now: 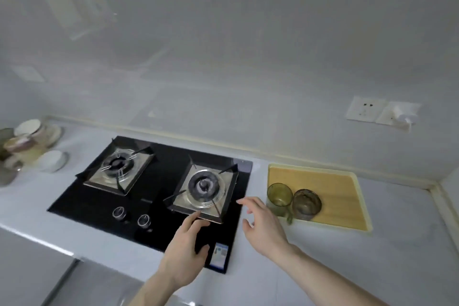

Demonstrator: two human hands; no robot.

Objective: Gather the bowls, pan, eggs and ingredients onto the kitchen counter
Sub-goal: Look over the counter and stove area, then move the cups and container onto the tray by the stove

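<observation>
Both hands hovering empty over the hob's front edge, left hand (183, 253) and right hand (263, 226) with fingers spread apart, bowls (34, 146) sitting stacked at the counter's (397, 243) far left, so likely reaching left next, gripping one rim firmly, no pan or eggs showing.

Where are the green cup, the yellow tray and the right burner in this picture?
Green cup (279, 196): head view, on its glass side wall.
Yellow tray (340, 189): head view, on its bare floor, right of the cups.
Right burner (204, 185): head view, on its dark round cap.
</observation>
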